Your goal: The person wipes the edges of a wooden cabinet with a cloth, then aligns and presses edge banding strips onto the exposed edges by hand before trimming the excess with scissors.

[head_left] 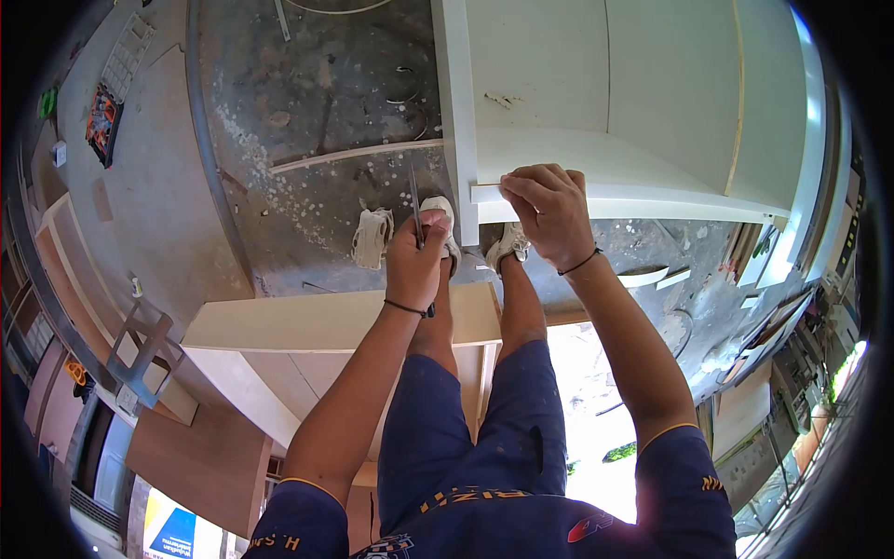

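My left hand (415,259) is closed round a knife-like tool (415,191) with a long, thin blade pointing away from me. Its exact kind is hard to make out. The blade stands a little left of the white cabinet (458,121). At that cabinet's near corner, my right hand (551,216) pinches a thin pale strip (486,193) whose short end sticks out left of my fingertips. The strip lies along the cabinet's front edge; how far it runs under my fingers is hidden.
A second cabinet (345,321) lies close by my legs. On the stained floor are a rag-like white bundle (373,238), a long wooden strip (354,155) and offcuts (643,277). A plastic stool (144,354) stands at left; boards (745,252) lean at right.
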A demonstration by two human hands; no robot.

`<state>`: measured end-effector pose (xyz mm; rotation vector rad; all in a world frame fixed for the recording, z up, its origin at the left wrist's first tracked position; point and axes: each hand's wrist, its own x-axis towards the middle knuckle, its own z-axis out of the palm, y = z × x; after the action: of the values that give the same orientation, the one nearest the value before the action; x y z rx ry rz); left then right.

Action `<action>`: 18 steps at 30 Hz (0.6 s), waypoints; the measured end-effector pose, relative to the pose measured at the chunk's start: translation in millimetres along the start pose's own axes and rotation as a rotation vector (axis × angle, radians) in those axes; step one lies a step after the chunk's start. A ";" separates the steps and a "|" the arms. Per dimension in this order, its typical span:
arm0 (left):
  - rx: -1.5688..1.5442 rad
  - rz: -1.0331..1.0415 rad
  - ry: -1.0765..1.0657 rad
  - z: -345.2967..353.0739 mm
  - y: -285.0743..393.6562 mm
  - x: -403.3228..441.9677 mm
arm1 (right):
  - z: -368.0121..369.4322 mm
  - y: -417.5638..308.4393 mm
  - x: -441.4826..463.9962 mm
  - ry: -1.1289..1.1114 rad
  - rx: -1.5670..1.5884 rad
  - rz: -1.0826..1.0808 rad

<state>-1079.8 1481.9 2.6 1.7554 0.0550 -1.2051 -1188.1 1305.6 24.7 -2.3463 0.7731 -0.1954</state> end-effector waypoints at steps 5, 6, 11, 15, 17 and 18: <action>0.046 0.035 0.006 4.0 9.9 3.3 | -4.7 -0.7 6.6 -0.062 -0.021 0.049; 0.081 0.055 0.017 7.3 13.4 5.1 | -6.1 -0.8 8.7 -0.111 -0.024 0.088; 0.185 0.301 0.109 31.9 14.1 24.0 | -10.4 0.1 18.9 -0.244 -0.007 0.194; 0.085 0.342 0.089 37.2 7.2 39.0 | -1.5 0.7 28.1 -0.361 -0.056 0.225; 0.037 0.395 0.100 35.5 -4.2 39.4 | -1.8 0.9 24.9 -0.354 -0.090 0.205; -0.110 0.184 0.019 27.0 -5.8 40.2 | -3.1 1.2 25.2 -0.369 -0.103 0.187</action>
<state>-1081.0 1447.5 -32.0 1.6381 -0.0288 -1.0330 -1169.2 1288.6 24.9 -2.2920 0.8239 0.3558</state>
